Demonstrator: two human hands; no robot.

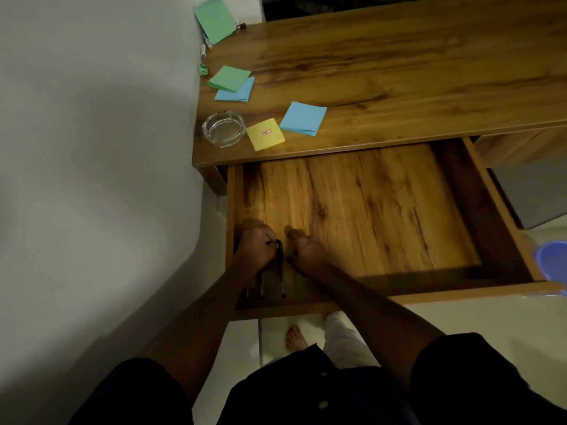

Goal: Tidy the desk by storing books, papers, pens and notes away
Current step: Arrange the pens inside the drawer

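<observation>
The wooden desk's drawer (500, 228) stands pulled out. Both my hands are down in its near left corner. My left hand (256, 248) grips a bunch of dark pens (280, 271) whose ends point toward the drawer's front wall. My right hand (306, 251) rests beside them with its fingers loosely bent, holding nothing that I can see. On the desk top lie a yellow note pad (265, 134), a blue pad (303, 118), a green pad (229, 78) over another blue pad (237, 92), and a green paper (214, 19) leaning on the wall.
A glass ashtray (224, 128) sits at the desk's near left corner. Small pens or markers (206, 46) and a crumpled green scrap (202, 69) lie along the wall. A blue plastic tub (552, 259) is on the floor at right. My bare foot (295, 337) is below the drawer.
</observation>
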